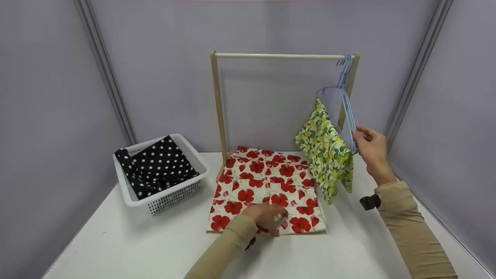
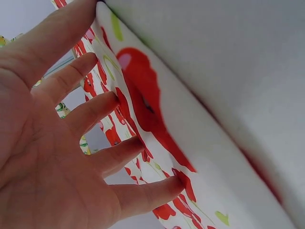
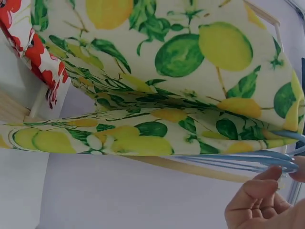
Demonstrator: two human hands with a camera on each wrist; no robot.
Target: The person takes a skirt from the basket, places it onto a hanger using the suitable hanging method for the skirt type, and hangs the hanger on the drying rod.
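Note:
A white cloth with red flowers (image 1: 255,180) lies spread on the table under the rack. My left hand (image 1: 267,217) is over its near edge. In the left wrist view, that hand's fingers (image 2: 93,112) are spread, with the tips against the cloth. On the right, my right hand (image 1: 372,151) pinches the lower corner of the light blue hangers (image 1: 348,110), which hang together at the right end of the rail. A lemon-print cloth (image 1: 327,153) drapes over a hanger just left of that hand. The right wrist view shows thumb and forefinger at the blue hangers (image 3: 271,162).
The clothes rack has a white rail (image 1: 279,56) and wooden posts (image 1: 219,104). At the left, a white plastic basket (image 1: 174,195) holds a black cloth with white dots (image 1: 164,162). Grey panels (image 1: 54,97) stand around the white table (image 1: 128,248).

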